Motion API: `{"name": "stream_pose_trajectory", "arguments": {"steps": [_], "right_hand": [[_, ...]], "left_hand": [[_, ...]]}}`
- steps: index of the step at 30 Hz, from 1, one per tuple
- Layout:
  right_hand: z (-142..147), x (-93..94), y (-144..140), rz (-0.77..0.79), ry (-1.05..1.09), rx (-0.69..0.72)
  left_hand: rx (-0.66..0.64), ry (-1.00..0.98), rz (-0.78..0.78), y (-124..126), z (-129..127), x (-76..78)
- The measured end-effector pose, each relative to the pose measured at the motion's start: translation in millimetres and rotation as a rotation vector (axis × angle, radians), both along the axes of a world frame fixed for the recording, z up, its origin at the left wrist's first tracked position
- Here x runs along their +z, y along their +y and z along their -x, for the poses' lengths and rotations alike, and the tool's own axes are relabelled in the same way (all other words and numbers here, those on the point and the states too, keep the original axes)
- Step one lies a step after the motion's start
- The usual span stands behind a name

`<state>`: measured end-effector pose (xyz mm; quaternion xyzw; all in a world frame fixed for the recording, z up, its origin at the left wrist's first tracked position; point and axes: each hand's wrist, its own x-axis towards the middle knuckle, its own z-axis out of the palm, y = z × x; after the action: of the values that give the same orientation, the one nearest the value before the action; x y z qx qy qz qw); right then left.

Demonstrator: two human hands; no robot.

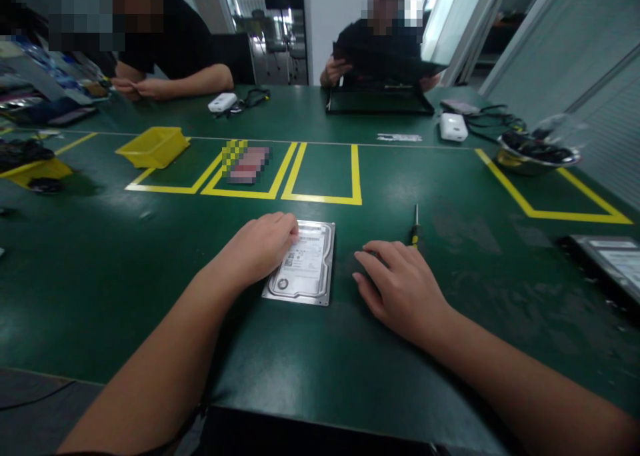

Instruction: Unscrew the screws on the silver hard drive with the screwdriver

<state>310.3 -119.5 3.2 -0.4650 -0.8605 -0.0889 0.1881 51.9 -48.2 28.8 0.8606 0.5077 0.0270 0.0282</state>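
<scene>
On counter (pixel 280 369): hard drive (pixel 310 269); at its left edge, left grip (pixel 263 246); apart to its right, right grip (pixel 403 286). Behind right grip, screwdriver (pixel 415 233). Back right, bowl (pixel 527 165). Back left, tray (pixel 163 155).

A green tabletop (pixel 295 366) carries a silver hard drive (pixel 311 266), lying flat. Right of the hard drive rests a screwdriver (pixel 416 229), its tip pointing away; farther right sits a dark-edged device (pixel 613 263), cut off by the view. Beyond the hard drive run yellow tape outlines (pixel 357 176), with a yellow tray (pixel 150 155) to the left and a metal bowl (pixel 525 165) well to the right.
</scene>
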Motion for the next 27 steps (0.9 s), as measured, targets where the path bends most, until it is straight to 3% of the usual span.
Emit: {"name": "stream_pose_trajectory", "arguments": {"steps": [8,18,27], "right_hand": [[0,0.7,-1,0.003,-0.003,-0.010],[1,-3.2,1,0.079,0.006,0.029],[2,-6.8,1,0.147,-0.016,0.054]], "left_hand": [[0.008,0.209,-0.194,-10,-13,-1.4],[0.034,0.197,-0.154,-8,-10,-5.4],[0.034,0.046,-0.064,-7,-10,0.1]]}}
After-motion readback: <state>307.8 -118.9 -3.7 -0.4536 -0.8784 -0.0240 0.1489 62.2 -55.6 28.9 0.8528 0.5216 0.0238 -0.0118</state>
